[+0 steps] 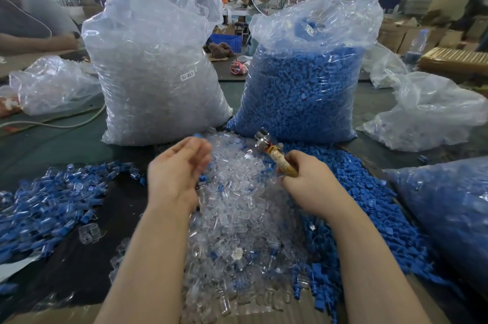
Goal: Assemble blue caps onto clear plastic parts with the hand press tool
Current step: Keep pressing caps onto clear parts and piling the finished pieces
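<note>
On the bench point(79, 144), centre front: heap of clear plastic parts point(237, 218), blue caps point(369, 205) heaped touching its right side, finished blue-and-clear pieces point(52, 202) spread at left. Dark bare strip of bench between the finished pieces and the clear heap, only open room near the hands. Left hand point(174, 173) hovers over the clear heap's left edge, fingers point(195, 149) loosely extended and blurred; cannot tell if anything small sits under them. Right hand point(309, 181) grips the hand press tool point(274, 154), fingers curled round its handle, metal head pointing up-left above the heap; handle's lower end hidden in the fist. Behind, bag of clear parts point(158, 72) and bag of blue caps point(303, 86) stand just beside each other, walling the far side. Another blue-filled bag point(449, 218) is cut off at right edge. Another person's arm point(34, 42) is cut off at far left.
</note>
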Demonstrator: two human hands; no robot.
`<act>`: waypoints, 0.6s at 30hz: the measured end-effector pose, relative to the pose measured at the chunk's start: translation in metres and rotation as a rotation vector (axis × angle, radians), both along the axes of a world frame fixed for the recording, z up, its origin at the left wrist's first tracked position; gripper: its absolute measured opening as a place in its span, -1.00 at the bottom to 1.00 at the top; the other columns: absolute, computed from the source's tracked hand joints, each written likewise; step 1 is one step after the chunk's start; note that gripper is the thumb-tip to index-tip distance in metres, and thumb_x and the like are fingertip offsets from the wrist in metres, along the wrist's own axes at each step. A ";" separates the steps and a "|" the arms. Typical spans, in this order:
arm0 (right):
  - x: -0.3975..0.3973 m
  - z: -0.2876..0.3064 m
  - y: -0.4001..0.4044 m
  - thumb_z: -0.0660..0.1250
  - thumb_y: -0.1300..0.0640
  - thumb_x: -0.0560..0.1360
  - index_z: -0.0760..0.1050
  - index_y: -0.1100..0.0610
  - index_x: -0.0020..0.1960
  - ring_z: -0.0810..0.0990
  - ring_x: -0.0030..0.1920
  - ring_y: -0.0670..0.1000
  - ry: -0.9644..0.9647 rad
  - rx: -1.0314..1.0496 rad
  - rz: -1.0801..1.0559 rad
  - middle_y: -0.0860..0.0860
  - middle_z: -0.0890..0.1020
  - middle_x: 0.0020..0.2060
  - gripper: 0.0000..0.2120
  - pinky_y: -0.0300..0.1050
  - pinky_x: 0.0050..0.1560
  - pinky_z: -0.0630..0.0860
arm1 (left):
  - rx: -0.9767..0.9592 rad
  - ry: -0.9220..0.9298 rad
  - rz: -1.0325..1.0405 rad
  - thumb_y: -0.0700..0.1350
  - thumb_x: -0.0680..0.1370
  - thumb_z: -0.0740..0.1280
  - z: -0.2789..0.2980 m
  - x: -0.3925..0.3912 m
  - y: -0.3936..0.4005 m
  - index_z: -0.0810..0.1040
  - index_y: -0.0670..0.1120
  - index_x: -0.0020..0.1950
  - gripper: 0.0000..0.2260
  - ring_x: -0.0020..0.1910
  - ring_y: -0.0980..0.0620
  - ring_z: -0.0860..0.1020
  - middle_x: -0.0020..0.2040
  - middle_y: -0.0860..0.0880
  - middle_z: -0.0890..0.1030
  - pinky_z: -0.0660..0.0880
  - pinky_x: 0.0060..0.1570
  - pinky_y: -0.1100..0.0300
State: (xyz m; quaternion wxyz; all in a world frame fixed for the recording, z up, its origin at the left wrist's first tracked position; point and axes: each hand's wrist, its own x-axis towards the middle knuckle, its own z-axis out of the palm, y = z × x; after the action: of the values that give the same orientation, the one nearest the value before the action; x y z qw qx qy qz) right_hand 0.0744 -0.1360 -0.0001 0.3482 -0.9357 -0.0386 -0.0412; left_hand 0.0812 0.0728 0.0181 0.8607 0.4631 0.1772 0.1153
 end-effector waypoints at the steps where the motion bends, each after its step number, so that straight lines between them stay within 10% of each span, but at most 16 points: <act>1: 0.002 -0.001 -0.002 0.30 0.10 0.48 0.43 0.01 -0.13 0.52 -0.27 -0.02 0.022 -0.053 -0.055 -0.05 0.55 -0.27 -0.95 -0.10 -0.36 0.36 | -0.115 0.026 0.058 -0.30 0.58 0.32 0.000 0.001 0.011 0.56 -0.17 -0.10 -0.92 -0.40 0.15 0.65 -0.37 0.00 0.67 0.61 -0.29 0.32; 9: 0.002 -0.009 -0.014 0.27 0.15 0.45 0.34 0.12 -0.19 0.46 -0.31 0.04 0.204 -0.252 -0.385 0.06 0.49 -0.28 -0.88 -0.12 -0.40 0.27 | -0.691 0.141 0.436 -0.26 0.66 0.14 -0.018 -0.008 0.083 0.48 -0.26 0.28 -0.77 -0.14 0.03 0.69 -0.05 -0.15 0.65 0.61 -0.34 0.23; 14: 0.000 -0.011 -0.014 0.29 0.16 0.46 0.35 0.17 -0.13 0.43 -0.34 0.06 0.240 -0.241 -0.473 0.08 0.48 -0.29 -0.87 -0.13 -0.40 0.28 | -0.735 0.108 0.547 -0.29 0.67 0.06 -0.021 -0.014 0.095 0.38 -0.35 0.38 -0.68 0.10 0.00 0.63 0.13 -0.23 0.59 0.60 -0.19 0.35; 16: 0.000 -0.012 -0.014 0.30 0.15 0.46 0.39 0.19 -0.06 0.46 -0.31 0.08 0.254 -0.255 -0.478 0.09 0.51 -0.25 -0.86 -0.12 -0.37 0.31 | -0.748 0.069 0.376 -0.46 0.55 0.14 -0.026 -0.019 0.088 0.21 -0.49 0.43 -0.56 0.51 -0.07 0.27 0.43 -0.37 0.36 0.12 0.34 0.54; 17: 0.000 -0.013 -0.013 0.30 0.15 0.46 0.40 0.20 -0.03 0.48 -0.28 0.10 0.259 -0.263 -0.478 0.11 0.53 -0.21 -0.84 -0.11 -0.33 0.34 | -0.558 0.200 0.488 -0.54 -0.15 0.17 -0.020 -0.027 0.086 0.16 -0.53 0.42 0.07 0.57 -0.17 0.01 0.47 -0.44 0.23 -0.28 0.35 0.46; 18: 0.000 -0.013 -0.013 0.31 0.14 0.46 0.42 0.20 -0.03 0.49 -0.25 0.12 0.261 -0.272 -0.477 0.12 0.54 -0.18 -0.84 -0.09 -0.30 0.37 | -0.506 0.181 0.497 0.24 0.53 0.08 -0.011 -0.030 0.079 0.17 -0.51 0.43 -0.16 0.56 -0.19 -0.05 0.47 -0.44 0.23 -0.45 0.24 0.36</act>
State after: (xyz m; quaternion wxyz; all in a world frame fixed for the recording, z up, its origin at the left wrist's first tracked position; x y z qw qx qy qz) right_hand 0.0743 -0.1492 -0.0133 0.2020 -0.9538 0.2223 0.0044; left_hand 0.0511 0.1518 0.0067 0.8747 0.1865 0.3826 0.2319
